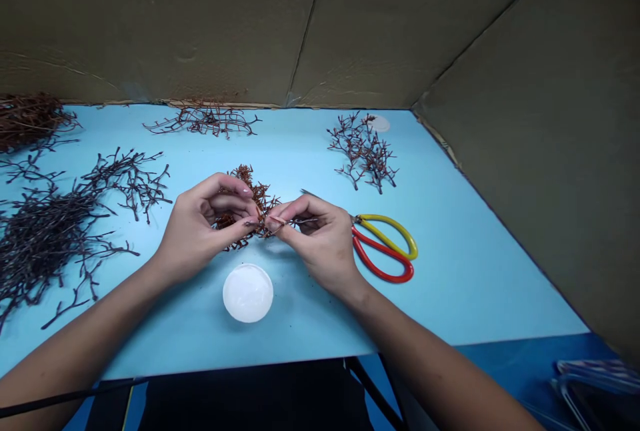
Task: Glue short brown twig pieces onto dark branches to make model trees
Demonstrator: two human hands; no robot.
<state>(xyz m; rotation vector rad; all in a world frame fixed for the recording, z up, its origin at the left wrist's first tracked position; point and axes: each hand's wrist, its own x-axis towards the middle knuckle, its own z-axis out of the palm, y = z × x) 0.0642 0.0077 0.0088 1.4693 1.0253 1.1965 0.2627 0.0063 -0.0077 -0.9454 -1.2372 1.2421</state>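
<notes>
My left hand and my right hand meet over the middle of the table, fingertips almost touching. Each has thumb and forefinger pinched on a thin brown artificial twig; the fingers hide much of it. Behind and under the left fingers lies a clump of reddish-brown branching twigs, partly covered. Just in front of my hands sits a small round white dish. Scissors with one yellow and one red handle lie beside my right hand, which covers part of their blades.
A large heap of dark twigs covers the left side. Reddish-brown stems are piled at the far left, with thinner ones at the back. Dark branched twigs lie back right by a white disc. Cardboard walls border the table.
</notes>
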